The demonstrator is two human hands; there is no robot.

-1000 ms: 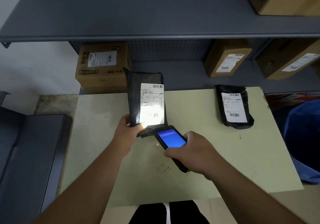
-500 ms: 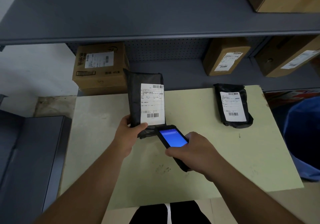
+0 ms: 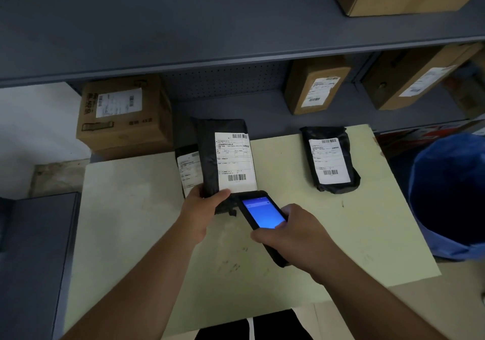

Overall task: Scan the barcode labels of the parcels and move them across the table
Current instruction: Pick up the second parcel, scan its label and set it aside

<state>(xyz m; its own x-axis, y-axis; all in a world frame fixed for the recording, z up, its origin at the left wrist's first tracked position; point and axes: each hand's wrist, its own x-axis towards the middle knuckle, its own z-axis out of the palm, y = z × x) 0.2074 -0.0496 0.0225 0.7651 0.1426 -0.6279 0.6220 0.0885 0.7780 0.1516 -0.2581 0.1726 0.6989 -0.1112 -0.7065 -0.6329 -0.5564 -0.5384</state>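
- Nearest the camera, the right hand (image 3: 296,237) is wrapped around a black handheld scanner (image 3: 263,221), fingers curled under its body and thumb along the near edge; the lit blue screen faces up.
- Just past the scanner's far tip, almost touching it, stands the held parcel (image 3: 228,155), a black bag kept upright with its white barcode label (image 3: 235,162) turned toward the person.
- The left hand (image 3: 202,208) grips this parcel by its lower left corner, thumb pressed on the front just below the label, fingers behind.
- Directly behind that grip, to its left, a second black parcel (image 3: 187,171) with a white label peeks out; whether it lies on the table or leans cannot be told.
- Well to the right of both hands, a third black parcel (image 3: 330,159) lies flat on the pale green table (image 3: 367,234), label up.
- Right of the table edge sits a blue bin (image 3: 451,195).
- Farthest from the hands, brown cartons rest on the grey shelf (image 3: 210,37) unit: one (image 3: 123,113) beyond the left hand, another (image 3: 315,85) beyond the right.
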